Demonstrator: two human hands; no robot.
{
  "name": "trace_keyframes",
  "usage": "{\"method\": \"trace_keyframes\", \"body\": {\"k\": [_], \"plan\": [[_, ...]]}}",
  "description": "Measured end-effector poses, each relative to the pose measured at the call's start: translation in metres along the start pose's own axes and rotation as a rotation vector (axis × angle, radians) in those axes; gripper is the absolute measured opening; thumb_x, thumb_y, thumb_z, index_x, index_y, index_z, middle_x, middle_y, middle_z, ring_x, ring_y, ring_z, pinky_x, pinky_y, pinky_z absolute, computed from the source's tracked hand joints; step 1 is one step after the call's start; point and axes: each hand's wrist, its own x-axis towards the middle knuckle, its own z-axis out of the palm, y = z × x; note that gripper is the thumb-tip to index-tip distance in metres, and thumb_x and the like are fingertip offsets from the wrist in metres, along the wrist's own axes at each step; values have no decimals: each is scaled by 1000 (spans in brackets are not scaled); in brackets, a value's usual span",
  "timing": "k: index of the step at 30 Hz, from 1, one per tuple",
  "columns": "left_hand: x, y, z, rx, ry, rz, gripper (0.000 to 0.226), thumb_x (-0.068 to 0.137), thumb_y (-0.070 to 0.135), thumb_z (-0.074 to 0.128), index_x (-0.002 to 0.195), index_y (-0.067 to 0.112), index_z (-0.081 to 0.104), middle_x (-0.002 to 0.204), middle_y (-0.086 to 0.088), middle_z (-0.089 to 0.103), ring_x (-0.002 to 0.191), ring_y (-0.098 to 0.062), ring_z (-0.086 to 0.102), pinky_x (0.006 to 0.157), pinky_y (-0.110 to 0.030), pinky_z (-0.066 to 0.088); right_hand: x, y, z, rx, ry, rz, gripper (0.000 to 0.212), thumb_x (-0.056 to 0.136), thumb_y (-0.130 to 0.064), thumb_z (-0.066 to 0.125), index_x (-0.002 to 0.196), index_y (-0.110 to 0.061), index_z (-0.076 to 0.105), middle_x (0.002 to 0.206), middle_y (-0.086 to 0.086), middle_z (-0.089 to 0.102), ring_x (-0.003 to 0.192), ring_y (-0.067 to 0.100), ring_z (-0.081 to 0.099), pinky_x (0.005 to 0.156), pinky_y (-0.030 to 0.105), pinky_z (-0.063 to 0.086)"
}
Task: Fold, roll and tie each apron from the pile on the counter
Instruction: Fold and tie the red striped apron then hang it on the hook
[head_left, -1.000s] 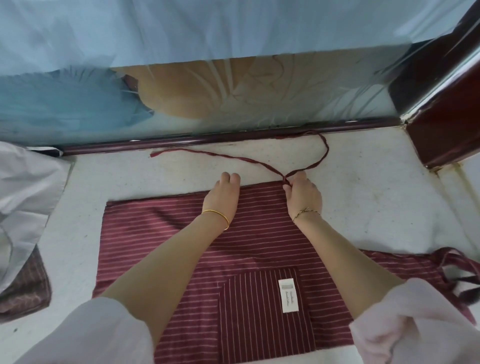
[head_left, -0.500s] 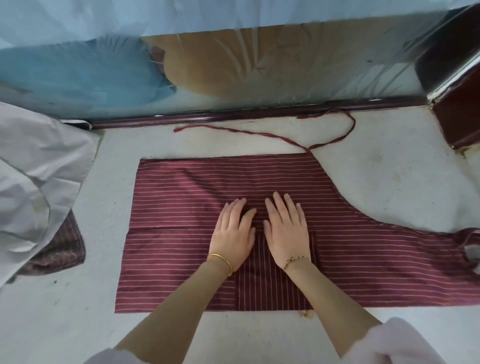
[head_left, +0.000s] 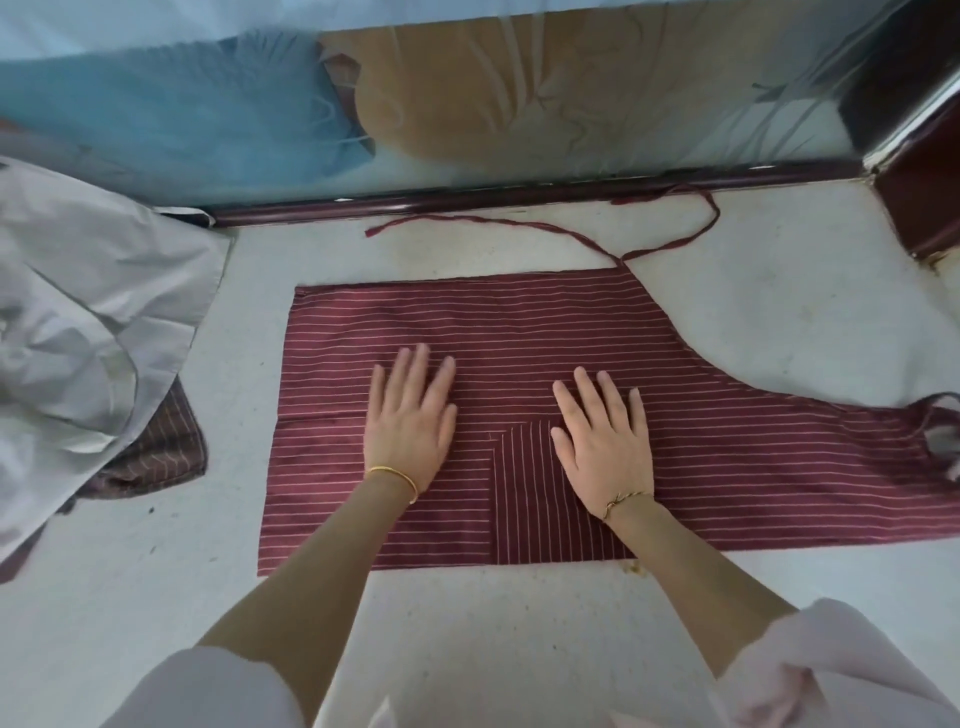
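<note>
Both hands: the left hand (head_left: 410, 421) and right hand (head_left: 602, 441) lie palm down on the apron, fingers straight, gripping nothing.
Apron (head_left: 727, 467): maroon with thin stripes, spread flat across the middle of the counter (head_left: 467, 623), close to its front edge. The pocket (head_left: 524, 499) sits partly under the right hand.
Smoothing: I'd sweep outward from the middle toward both ends, keeping the long edges matched so no crease gets rolled in.
Neck loop (head_left: 935, 415): at the counter's right edge, cut off by the view.
Pile (head_left: 93, 312): grey cloth at the left edge over a brown striped piece (head_left: 156, 452). I can't tell how many aprons lie beneath.
Ties (head_left: 519, 224): thin strings trailing from the apron's far corner to the counter's back edge. They are best left free for the knot.
Glass (head_left: 519, 104): blue and tan shapes behind it, too blurred to name.
</note>
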Motion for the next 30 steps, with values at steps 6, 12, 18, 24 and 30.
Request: {"method": "trace_keyframes", "body": {"k": [6,12,18,24,30], "plan": [[-16,-52,6,-21,-35,-396,55,98,46,11,150,31,2,159,-4,2,146,-25,-1,119,-45,3,-8,7,4,-6,-21,23,57,95,-48,20,144,-23,35,150,5,35,139,29,31,112,55,25],[-3,8,-19,-63,101,-245,56,99,35,30,149,13,17,156,-16,11,145,-30,6,118,-41,3,-13,10,-7,236,42,38,50,96,-35,40,144,-19,36,152,6,32,142,27,25,116,50,20],[8,177,-26,-222,6,299,51,100,26,36,147,12,24,156,-13,12,145,-28,7,117,-37,4,-64,64,-30,378,241,364,44,83,-5,59,127,-10,54,134,10,51,124,30,46,102,43,42],[5,296,-32,-213,-103,630,36,95,18,43,130,9,46,133,-13,42,118,-29,44,97,-38,40,-119,164,-42,458,268,782,42,85,-4,52,127,-9,50,130,9,46,114,25,47,96,39,43],[8,358,-35,-149,-236,742,28,98,21,41,123,9,43,125,-11,37,106,-25,47,85,-35,49,-127,229,-56,617,420,1113,30,91,-14,48,120,-9,49,122,10,46,104,28,51,78,38,47]]}}
